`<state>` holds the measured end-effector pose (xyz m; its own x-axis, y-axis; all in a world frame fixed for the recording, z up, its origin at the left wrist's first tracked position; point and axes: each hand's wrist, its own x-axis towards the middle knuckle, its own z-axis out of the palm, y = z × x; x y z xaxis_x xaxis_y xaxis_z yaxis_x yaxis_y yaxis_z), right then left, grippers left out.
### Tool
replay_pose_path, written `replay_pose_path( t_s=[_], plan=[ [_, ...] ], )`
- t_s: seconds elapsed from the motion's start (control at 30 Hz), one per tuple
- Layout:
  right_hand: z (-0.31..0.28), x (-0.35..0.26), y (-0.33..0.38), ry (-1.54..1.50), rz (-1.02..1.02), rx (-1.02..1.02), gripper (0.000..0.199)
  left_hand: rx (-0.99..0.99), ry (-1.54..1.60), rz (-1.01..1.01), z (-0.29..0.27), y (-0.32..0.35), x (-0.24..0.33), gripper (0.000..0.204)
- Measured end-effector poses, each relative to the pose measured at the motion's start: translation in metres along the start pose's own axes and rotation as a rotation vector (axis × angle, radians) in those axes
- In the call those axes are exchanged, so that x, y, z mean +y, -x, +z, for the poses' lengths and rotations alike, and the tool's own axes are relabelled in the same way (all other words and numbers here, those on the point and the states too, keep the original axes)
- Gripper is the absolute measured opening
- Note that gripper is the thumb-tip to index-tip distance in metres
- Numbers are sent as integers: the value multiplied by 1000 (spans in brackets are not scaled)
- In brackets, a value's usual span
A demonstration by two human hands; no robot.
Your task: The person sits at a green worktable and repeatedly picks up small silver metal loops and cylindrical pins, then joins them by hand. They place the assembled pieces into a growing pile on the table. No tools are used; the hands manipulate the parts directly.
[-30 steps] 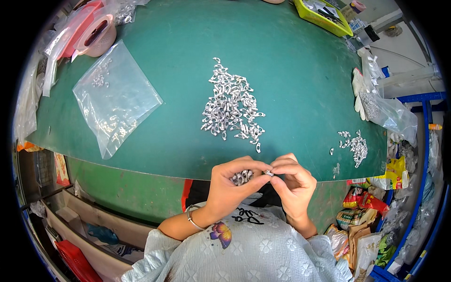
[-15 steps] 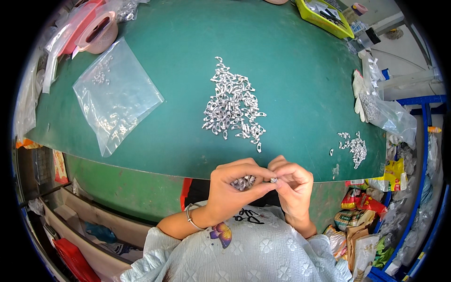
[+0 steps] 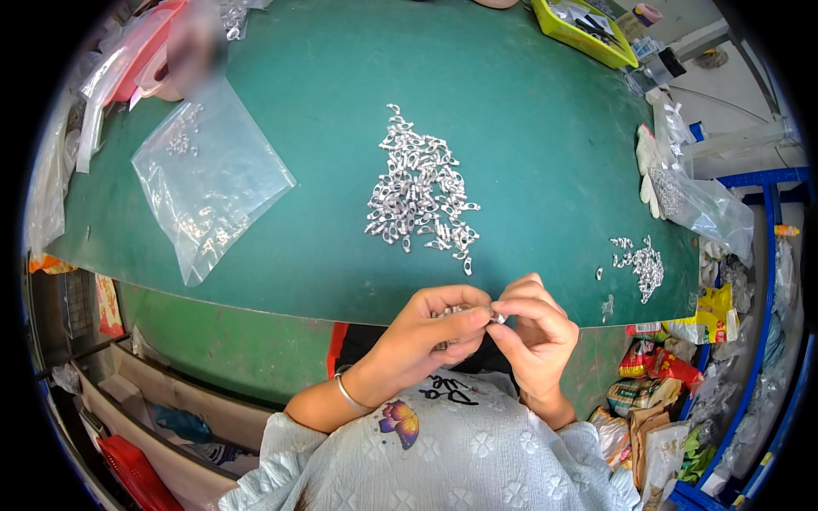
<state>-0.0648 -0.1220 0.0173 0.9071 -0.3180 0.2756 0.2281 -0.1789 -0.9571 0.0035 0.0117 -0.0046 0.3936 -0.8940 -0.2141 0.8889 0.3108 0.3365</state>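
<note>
My left hand (image 3: pixel 430 330), near the front edge of the green table (image 3: pixel 545 170), is closed around a handful of small silver metal pieces (image 3: pixel 440 344), partly hidden by the fingers. Its thumb and forefinger meet the fingertips of my right hand (image 3: pixel 538 345). Between the fingertips a small silver metal piece (image 3: pixel 500 318) shows, pinched by my right hand; its exact form is too small to tell. Beyond my hands lies a loose pile of silver looped metal pieces (image 3: pixel 417 187). A smaller pile of little metal parts (image 3: pixel 649 271) rests at the right.
A clear plastic bag (image 3: pixel 213 187) with small parts lies at the left. Pink containers (image 3: pixel 149 55) stand far left, partly blurred. At the far right are a yellow-green tray (image 3: pixel 588 38), a white glove (image 3: pixel 648 170) and a bag of parts (image 3: pixel 703 213).
My left fingers have curled further over the handful, and its thumb has come up. My right hand has shifted slightly right with its fingers lifted. The piece between the fingertips has moved up a little.
</note>
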Motion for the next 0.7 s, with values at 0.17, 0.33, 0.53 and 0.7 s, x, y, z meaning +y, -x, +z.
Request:
replay_pose_path(
  t_s=[0.17,0.33,0.53,0.7],
  plan=[
    [-1,3,1,191,-116,37,27,-91,126,-118,-6,-2,-2,20],
    [0,1,0,293,-176,60,26,-68,41,-69,-12,-4,-7,24],
    [-1,9,1,410,-264,59,27,44,-58,3,-10,-3,-8,20],
    [-12,24,-7,428,-80,96,20,42,-5,148,-25,4,-8,20]
  ],
)
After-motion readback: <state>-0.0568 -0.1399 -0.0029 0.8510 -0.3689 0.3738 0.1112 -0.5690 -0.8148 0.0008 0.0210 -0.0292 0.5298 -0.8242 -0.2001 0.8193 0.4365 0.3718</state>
